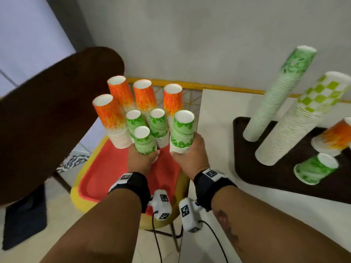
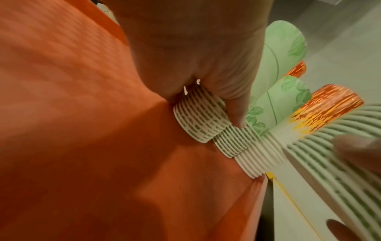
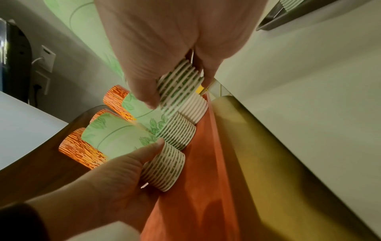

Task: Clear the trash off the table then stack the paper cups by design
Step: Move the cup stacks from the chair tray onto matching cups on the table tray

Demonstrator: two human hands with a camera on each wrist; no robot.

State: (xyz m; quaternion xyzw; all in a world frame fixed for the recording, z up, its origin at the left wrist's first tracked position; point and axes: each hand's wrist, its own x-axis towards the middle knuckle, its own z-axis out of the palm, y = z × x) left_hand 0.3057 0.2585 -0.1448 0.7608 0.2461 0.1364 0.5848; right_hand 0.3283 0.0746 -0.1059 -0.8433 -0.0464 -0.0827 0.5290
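Leaf-print cup stacks: nested paper, judged light, thin-walled, easily crushed, and prone to sliding apart if tilted. Take hold low, at the ribbed band of rims, where the layers stiffen the wall.

Your left hand [image 1: 141,158] curls round the base of a short green stack [image 1: 143,141], thumb and fingers pinching the rims, its bottom edge at or just above the red tray [image 1: 98,179]. Your right hand [image 1: 190,156] wraps the rim band of a taller green stack [image 1: 181,131] beside the white table [image 1: 214,133]. Two more green stacks and four orange stacks [image 1: 121,95] stand behind on the tray.
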